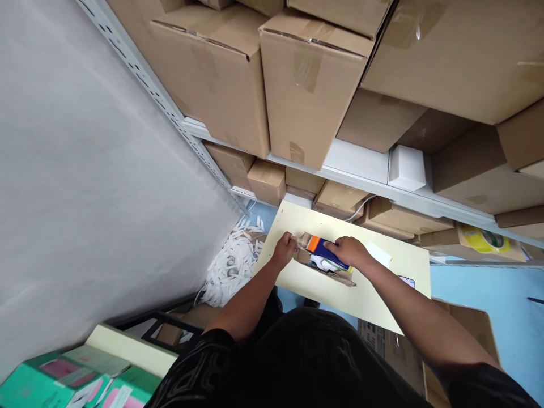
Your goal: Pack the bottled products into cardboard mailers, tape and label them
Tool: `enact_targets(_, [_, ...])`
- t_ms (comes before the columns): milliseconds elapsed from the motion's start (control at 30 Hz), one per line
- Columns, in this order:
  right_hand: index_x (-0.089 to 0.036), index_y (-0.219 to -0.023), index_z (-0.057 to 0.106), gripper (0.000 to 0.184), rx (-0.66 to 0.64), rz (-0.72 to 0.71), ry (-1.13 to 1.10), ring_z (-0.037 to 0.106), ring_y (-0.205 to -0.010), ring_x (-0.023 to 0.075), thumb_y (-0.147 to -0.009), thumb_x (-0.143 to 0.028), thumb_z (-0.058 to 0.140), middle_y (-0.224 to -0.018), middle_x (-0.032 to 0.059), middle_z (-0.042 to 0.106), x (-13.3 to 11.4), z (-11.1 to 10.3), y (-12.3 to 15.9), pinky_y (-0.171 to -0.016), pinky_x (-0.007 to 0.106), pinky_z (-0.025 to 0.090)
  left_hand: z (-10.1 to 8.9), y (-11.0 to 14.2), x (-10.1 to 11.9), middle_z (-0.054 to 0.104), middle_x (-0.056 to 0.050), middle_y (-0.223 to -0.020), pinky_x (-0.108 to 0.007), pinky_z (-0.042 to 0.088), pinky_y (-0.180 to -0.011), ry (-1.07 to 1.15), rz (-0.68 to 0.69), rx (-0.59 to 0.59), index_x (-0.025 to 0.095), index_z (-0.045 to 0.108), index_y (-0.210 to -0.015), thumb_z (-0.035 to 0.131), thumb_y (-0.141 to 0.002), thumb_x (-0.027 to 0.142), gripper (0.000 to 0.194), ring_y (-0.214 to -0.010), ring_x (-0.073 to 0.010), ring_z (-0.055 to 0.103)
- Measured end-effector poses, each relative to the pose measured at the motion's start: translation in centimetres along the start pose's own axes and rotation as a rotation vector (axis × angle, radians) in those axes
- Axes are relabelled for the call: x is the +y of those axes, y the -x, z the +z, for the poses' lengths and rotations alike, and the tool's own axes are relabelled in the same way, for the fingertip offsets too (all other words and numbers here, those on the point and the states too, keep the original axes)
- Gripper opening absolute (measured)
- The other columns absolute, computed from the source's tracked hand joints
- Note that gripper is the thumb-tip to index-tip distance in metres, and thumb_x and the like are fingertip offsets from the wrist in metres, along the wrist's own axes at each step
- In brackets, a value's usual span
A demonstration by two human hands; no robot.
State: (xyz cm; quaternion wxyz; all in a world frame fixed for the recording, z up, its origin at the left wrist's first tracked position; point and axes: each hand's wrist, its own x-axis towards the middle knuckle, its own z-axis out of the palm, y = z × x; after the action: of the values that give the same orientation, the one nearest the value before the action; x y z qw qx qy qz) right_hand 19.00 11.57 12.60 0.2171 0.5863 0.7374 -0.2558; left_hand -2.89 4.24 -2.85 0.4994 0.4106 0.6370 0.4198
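Observation:
My right hand (351, 249) is closed around a flat dark blue and orange box (334, 255), its thumb lying along the upper face. At the box's left end, my left hand (285, 248) has its fingers pinched together beside a clear, shiny part; what exactly they grip is too small to make out. Beneath the box, an open cardboard carton (340, 276) rests on the pale yellow table (306, 283). White and partly green items (321, 264) show inside the carton, mostly covered by the blue box.
A phone (407, 281) and a white paper (379, 253) lie on the table's right part. Ahead, shelves hold several cardboard boxes (310, 85). White paper strips (232, 266) are heaped on the floor, left. Green boxes (55, 379) stand lower left, an open carton (467, 328) lower right.

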Motion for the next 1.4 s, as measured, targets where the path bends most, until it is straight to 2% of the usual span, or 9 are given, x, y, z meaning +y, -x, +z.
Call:
enact_targets(200, [-0.019, -0.094, 0.08, 0.081, -0.001, 0.021, 0.014, 0.071, -0.094, 0.0279, -0.095, -0.081, 0.029, -0.099, 0.0166, 0.078, -0.2, 0.4, -0.2, -0.069, 0.031, 0.042, 1.7, -0.5, -1.2, 0.061, -0.002, -0.077, -0.036, 0.051, -0.085, -0.264, -0.083, 0.006, 0.022, 0.051, -0.077, 0.045, -0.1, 0.031, 0.025, -0.084, -0.0209, 0.064])
enact_targets(400, [-0.019, -0.092, 0.08, 0.082, 0.044, 0.026, 0.008, 0.072, -0.094, 0.0293, -0.094, -0.083, 0.028, -0.096, 0.0165, 0.078, -0.3, 0.7, -0.1, -0.067, 0.032, 0.042, 1.6, -1.7, -0.9, 0.064, -0.016, -0.118, -0.045, 0.048, -0.103, -0.345, -0.117, -0.018, 0.017, 0.06, -0.102, 0.052, -0.097, 0.025, 0.012, -0.113, -0.0281, 0.064])
enact_targets(533, [-0.019, -0.093, 0.08, 0.081, 0.043, 0.033, 0.007, 0.072, -0.095, 0.0294, -0.093, -0.082, 0.03, -0.097, 0.0172, 0.078, -0.4, 0.8, -0.1, -0.069, 0.032, 0.044, -0.3, -1.6, -0.7, 0.057, -0.023, -0.139, -0.051, 0.047, -0.108, -0.401, -0.149, -0.076, 0.013, 0.052, -0.133, 0.07, -0.081, 0.017, 0.055, -0.127, -0.0353, 0.06])
enact_targets(667, [-0.019, -0.094, 0.081, 0.078, 0.036, 0.027, -0.006, 0.072, -0.096, 0.0299, -0.094, -0.081, 0.032, -0.099, 0.0171, 0.078, -0.5, 0.7, -0.1, -0.071, 0.032, 0.045, -2.5, -0.9, 0.9, 0.044, -0.019, -0.157, -0.048, 0.035, -0.123, -0.488, 0.22, -0.195, 0.016, 0.049, -0.14, 0.072, -0.073, 0.013, 0.071, -0.148, -0.0329, 0.042])
enact_targets(800, [-0.02, -0.095, 0.081, 0.077, 0.042, 0.035, -0.015, 0.072, -0.095, 0.0293, -0.094, -0.081, 0.034, -0.1, 0.0166, 0.078, -0.4, 0.7, -0.3, -0.072, 0.032, 0.046, -3.2, -0.5, 2.6, 0.027, -0.017, -0.169, -0.05, 0.028, -0.127, -0.632, 0.549, -0.486, 0.018, 0.057, -0.132, 0.092, -0.06, 0.043, 0.084, -0.157, -0.0375, 0.024])
enact_targets(867, [-0.02, -0.095, 0.08, 0.076, 0.038, 0.048, -0.019, 0.072, -0.094, 0.0286, -0.093, -0.081, 0.035, -0.099, 0.0161, 0.078, -0.4, 0.7, -0.4, -0.071, 0.031, 0.045, -2.5, -0.1, 2.7, 0.022, -0.019, -0.171, -0.054, 0.022, -0.128, -0.743, 0.574, -0.539, 0.017, 0.057, -0.134, 0.093, -0.052, 0.06, 0.1, -0.158, -0.0419, 0.019])
enact_targets(967, [-0.019, -0.094, 0.08, 0.075, 0.022, 0.052, -0.016, 0.072, -0.094, 0.028, -0.093, -0.081, 0.038, -0.099, 0.0158, 0.078, -0.3, 0.6, -0.7, -0.071, 0.03, 0.045, -1.0, 0.9, 2.1, 0.019, -0.023, -0.171, -0.059, 0.016, -0.128, -0.816, 0.585, -0.409, 0.014, 0.051, -0.144, 0.089, -0.054, 0.072, 0.113, -0.158, -0.0436, 0.017])
enact_targets(1100, [-0.018, -0.096, 0.081, 0.075, 0.002, 0.036, -0.012, 0.072, -0.096, 0.0287, -0.093, -0.08, 0.038, -0.102, 0.0172, 0.078, -0.2, 0.3, -1.1, -0.071, 0.031, 0.045, 0.5, 1.3, 1.6, 0.03, -0.028, -0.165, -0.06, 0.019, -0.126, -0.765, 0.59, -0.271, 0.012, 0.047, -0.147, 0.091, -0.057, 0.067, 0.114, -0.156, -0.0448, 0.022])
enact_targets(1400, [-0.018, -0.091, 0.081, 0.078, -0.027, 0.044, -0.054, 0.072, -0.09, 0.0266, -0.094, -0.081, 0.034, -0.096, 0.0159, 0.078, 0.0, -0.4, -1.4, -0.064, 0.03, 0.041, 0.1, -1.2, 1.6, 0.032, -0.027, -0.164, -0.056, 0.026, -0.127, -0.64, 0.658, -0.396, 0.013, 0.033, -0.155, 0.096, -0.054, 0.056, 0.127, -0.155, -0.0413, 0.028])
